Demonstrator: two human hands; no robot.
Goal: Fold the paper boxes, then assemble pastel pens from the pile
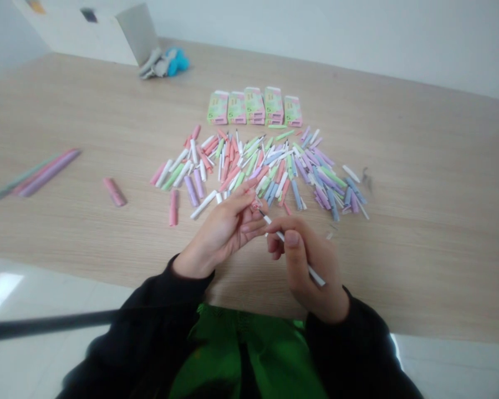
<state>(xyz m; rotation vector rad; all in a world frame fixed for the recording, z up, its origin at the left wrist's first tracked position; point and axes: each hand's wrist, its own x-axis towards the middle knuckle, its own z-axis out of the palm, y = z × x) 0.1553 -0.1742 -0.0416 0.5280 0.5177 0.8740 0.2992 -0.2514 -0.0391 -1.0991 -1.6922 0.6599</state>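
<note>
My left hand (228, 224) is closed on a pink pen barrel (256, 204), its open end turned toward me. In my right hand (310, 257) is a slim white pen refill (317, 276), pinched between thumb and fingers. The refill's dark tip is at the mouth of the barrel; whether it touches or is inside I cannot tell. Just beyond both hands lies a loose heap of pen parts (249, 158) in pink, white, green, purple and blue, some with dark tips. A pink pen piece (173, 208) lies left of my left hand.
Small green-and-pink boxes (254, 103) stand in a row behind the heap. Further left are a pink piece (115, 192) and a bundle of long coloured tubes (50, 173). At the back are grey-and-blue gloves (165, 62) and a white panel (138, 34) by the wall.
</note>
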